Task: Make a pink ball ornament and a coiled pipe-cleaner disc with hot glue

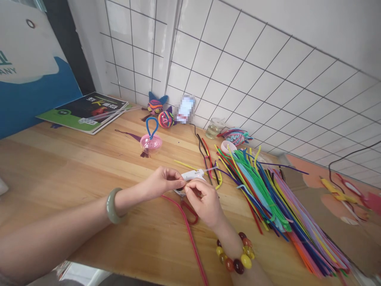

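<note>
My left hand [167, 182] and my right hand [206, 201] meet fingertip to fingertip above the table. Both are closed in a pinch; whatever lies between the fingers is too small or hidden to name. Just behind them rests a white glue gun [193, 174] with a clear glue stick poking out to the right, partly covered by my hands. Red-handled scissors [190, 213] lie beneath my right hand, blades hidden. A long pink-red cord [190, 234] runs past them toward the front edge. Farther back, a pink clear ball [151, 143] carries a blue pipe-cleaner loop [152, 128].
Bundled colourful pipe cleaners [268, 194] spread across the right side. Along the tiled wall stand decorated balls [166, 118], a blurred phone [185, 109] and a glass jar [214, 128]. A booklet [92, 111] lies back left; a yellow glue gun [335, 190] lies far right.
</note>
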Action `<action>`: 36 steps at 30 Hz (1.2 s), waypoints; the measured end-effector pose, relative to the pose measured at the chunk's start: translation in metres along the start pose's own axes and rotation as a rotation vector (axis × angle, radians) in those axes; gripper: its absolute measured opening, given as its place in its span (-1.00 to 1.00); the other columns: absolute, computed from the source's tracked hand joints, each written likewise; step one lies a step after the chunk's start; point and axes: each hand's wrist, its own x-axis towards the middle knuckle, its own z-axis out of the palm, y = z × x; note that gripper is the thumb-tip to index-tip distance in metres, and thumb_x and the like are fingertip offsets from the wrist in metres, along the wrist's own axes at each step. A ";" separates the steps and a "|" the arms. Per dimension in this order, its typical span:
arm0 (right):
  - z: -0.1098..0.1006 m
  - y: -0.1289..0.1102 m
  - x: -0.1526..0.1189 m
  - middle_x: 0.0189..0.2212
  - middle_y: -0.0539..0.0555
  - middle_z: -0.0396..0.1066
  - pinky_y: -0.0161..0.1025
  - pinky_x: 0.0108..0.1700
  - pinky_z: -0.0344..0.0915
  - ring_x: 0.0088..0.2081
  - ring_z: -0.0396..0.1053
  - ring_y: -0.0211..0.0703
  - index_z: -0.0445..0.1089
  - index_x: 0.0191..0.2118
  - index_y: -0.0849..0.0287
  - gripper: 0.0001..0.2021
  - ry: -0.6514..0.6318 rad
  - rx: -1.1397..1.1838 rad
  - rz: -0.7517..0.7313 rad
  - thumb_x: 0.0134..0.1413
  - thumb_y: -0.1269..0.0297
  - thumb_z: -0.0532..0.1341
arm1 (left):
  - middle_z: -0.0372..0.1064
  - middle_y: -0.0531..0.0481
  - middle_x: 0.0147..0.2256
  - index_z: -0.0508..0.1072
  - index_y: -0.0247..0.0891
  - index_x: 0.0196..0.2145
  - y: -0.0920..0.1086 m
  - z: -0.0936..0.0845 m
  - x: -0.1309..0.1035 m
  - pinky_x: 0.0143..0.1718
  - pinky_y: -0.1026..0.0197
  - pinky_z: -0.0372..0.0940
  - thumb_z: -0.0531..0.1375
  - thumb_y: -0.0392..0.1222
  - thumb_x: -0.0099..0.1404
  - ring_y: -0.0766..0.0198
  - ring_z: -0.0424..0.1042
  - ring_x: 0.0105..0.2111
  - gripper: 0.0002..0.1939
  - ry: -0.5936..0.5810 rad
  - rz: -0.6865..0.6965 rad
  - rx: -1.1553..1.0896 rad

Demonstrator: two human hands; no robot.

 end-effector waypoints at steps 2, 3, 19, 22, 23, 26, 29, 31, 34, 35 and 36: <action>0.000 0.000 0.000 -0.53 0.02 0.32 -0.27 -0.40 0.17 -0.47 0.24 -0.23 0.30 -0.50 0.16 -0.84 -0.003 0.000 0.001 0.06 0.39 0.07 | 0.40 0.00 -0.51 0.46 -0.37 -0.50 0.000 0.000 0.000 -0.39 0.31 0.22 0.23 -0.08 0.05 0.35 0.32 -0.49 -0.76 -0.002 0.006 0.005; 0.000 0.000 0.000 -0.53 0.02 0.32 -0.27 -0.40 0.17 -0.46 0.24 -0.22 0.30 -0.50 0.16 -0.84 -0.006 0.001 0.003 0.06 0.39 0.07 | 0.41 0.00 -0.51 0.46 -0.37 -0.50 0.000 0.000 0.000 -0.39 0.30 0.22 0.22 -0.08 0.05 0.35 0.32 -0.49 -0.76 -0.002 0.009 0.008; 0.000 0.001 0.000 -0.53 0.01 0.31 -0.27 -0.39 0.16 -0.46 0.23 -0.22 0.28 -0.50 0.16 -0.85 -0.023 0.013 0.019 0.07 0.38 0.07 | 0.41 0.00 -0.51 0.47 -0.36 -0.50 0.001 0.000 0.001 -0.38 0.30 0.23 0.23 -0.07 0.04 0.34 0.33 -0.48 -0.75 0.006 -0.010 0.003; 0.000 0.001 -0.001 -0.52 0.02 0.32 -0.27 -0.39 0.17 -0.45 0.24 -0.21 0.28 -0.49 0.16 -0.85 -0.024 0.019 0.017 0.07 0.38 0.07 | 0.40 0.01 -0.53 0.46 -0.37 -0.51 0.002 0.001 0.000 -0.41 0.31 0.20 0.24 -0.09 0.03 0.36 0.31 -0.50 -0.76 0.008 -0.023 -0.016; -0.001 0.001 -0.001 -0.52 0.02 0.32 -0.27 -0.38 0.17 -0.44 0.25 -0.21 0.28 -0.49 0.16 -0.85 -0.025 0.022 0.016 0.07 0.38 0.06 | 0.40 0.02 -0.53 0.46 -0.37 -0.51 0.003 0.001 0.000 -0.42 0.31 0.20 0.24 -0.09 0.03 0.37 0.30 -0.51 -0.76 0.009 -0.028 -0.021; -0.001 0.001 -0.001 -0.51 0.02 0.33 -0.27 -0.37 0.18 -0.43 0.27 -0.20 0.29 -0.49 0.17 -0.85 -0.026 0.027 0.017 0.07 0.38 0.07 | 0.40 0.02 -0.54 0.47 -0.36 -0.51 0.002 0.001 0.000 -0.44 0.31 0.19 0.24 -0.08 0.02 0.37 0.30 -0.52 -0.76 0.012 -0.034 -0.020; -0.001 0.001 -0.001 -0.51 0.02 0.33 -0.27 -0.37 0.18 -0.43 0.27 -0.21 0.28 -0.50 0.17 -0.84 -0.028 0.026 0.022 0.07 0.38 0.07 | 0.40 0.01 -0.53 0.47 -0.37 -0.50 0.001 0.000 0.000 -0.44 0.32 0.18 0.24 -0.09 0.02 0.37 0.29 -0.52 -0.76 0.011 -0.035 -0.017; 0.000 0.002 -0.001 -0.52 0.02 0.33 -0.28 -0.37 0.17 -0.44 0.26 -0.21 0.28 -0.51 0.17 -0.83 -0.029 0.026 0.025 0.07 0.38 0.07 | 0.39 0.02 -0.54 0.46 -0.37 -0.50 0.000 -0.001 0.000 -0.46 0.33 0.16 0.24 -0.09 0.02 0.38 0.27 -0.53 -0.76 0.011 -0.036 -0.013; -0.001 0.003 0.000 -0.52 0.02 0.32 -0.28 -0.37 0.16 -0.44 0.25 -0.22 0.28 -0.51 0.17 -0.83 -0.030 0.027 0.033 0.07 0.37 0.07 | 0.36 0.05 -0.56 0.46 -0.37 -0.51 0.001 -0.001 0.000 -0.52 0.35 0.11 0.24 -0.09 0.03 0.42 0.22 -0.57 -0.76 0.016 -0.036 0.008; -0.001 0.003 0.000 -0.53 0.02 0.31 -0.28 -0.37 0.16 -0.44 0.25 -0.22 0.28 -0.51 0.18 -0.83 -0.032 0.028 0.037 0.08 0.37 0.07 | 0.34 0.06 -0.58 0.46 -0.37 -0.51 0.001 -0.002 0.000 -0.54 0.36 0.08 0.23 -0.09 0.03 0.43 0.19 -0.58 -0.76 0.019 -0.038 0.014; -0.001 0.003 0.000 -0.53 0.02 0.31 -0.28 -0.37 0.16 -0.44 0.25 -0.22 0.28 -0.51 0.18 -0.82 -0.035 0.030 0.042 0.08 0.36 0.07 | 0.33 0.07 -0.59 0.46 -0.37 -0.51 0.002 -0.002 0.000 -0.55 0.37 0.06 0.23 -0.09 0.03 0.45 0.17 -0.59 -0.77 0.019 -0.042 0.017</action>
